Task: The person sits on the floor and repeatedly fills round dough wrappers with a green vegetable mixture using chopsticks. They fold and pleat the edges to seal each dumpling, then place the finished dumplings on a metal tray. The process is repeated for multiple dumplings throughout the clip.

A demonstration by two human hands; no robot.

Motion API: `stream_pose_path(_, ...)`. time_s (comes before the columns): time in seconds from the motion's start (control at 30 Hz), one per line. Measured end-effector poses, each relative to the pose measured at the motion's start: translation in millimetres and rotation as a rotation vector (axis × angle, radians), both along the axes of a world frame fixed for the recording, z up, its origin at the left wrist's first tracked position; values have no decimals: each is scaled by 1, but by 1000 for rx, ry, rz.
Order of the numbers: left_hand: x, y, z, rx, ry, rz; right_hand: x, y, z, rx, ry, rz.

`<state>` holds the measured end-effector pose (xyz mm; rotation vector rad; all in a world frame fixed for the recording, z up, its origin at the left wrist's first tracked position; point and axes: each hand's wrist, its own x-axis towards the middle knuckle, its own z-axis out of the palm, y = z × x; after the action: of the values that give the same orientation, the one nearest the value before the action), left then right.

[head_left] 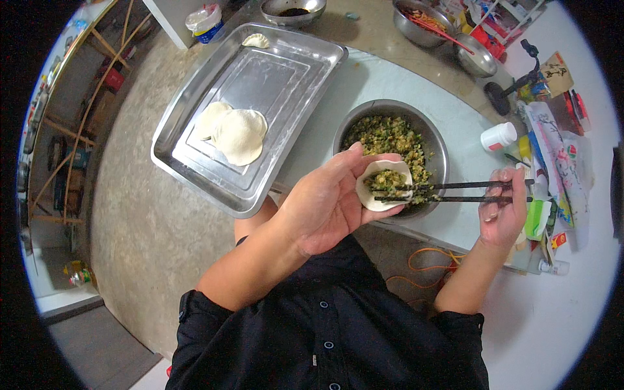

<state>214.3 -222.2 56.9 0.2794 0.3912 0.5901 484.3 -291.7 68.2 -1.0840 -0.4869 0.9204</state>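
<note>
My left hand point(331, 200) cups a round dumpling wrapper point(364, 197) with chopped green filling point(387, 180) on it. My right hand point(502, 209) grips a pair of black chopsticks point(468, 185), whose tips rest in the filling on the wrapper. Behind and below the wrapper stands a steel bowl point(440, 146) holding more of the chopped filling, partly hidden by my left hand. To the left lies a rectangular metal tray point(258, 78). On it are a pile of overlapping round wrappers point(239, 139) and, at its far end, one pleated, folded dumpling point(256, 41).
Beyond the tray sits a metal bowl of dark contents point(292, 18). Another metal bowl point(421, 34) with red chopsticks stands farther right. A white bottle point(498, 136), a black stand point(498, 97) and assorted packets crowd the right side. An orange cord point(424, 251) hangs below the table edge.
</note>
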Motion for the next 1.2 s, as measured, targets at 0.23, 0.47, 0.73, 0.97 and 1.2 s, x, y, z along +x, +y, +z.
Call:
stream_pose_path(0.23,0,-2,0,-25,13,-24,1,2,-12,23,-68,107)
stream_pose_path(0.47,-2,-2,-3,-56,1,-4,10,2,-13,51,17,74)
stream_pose_path(0.73,-3,-4,-1,-30,16,26,5,10,-16,-24,51,29)
stream_pose_path(0.97,-3,-5,2,-19,23,18,6,9,-14,12,-10,105)
stream_pose_path(1.2,-2,-6,-4,-24,36,37,-6,6,4,55,-120,27)
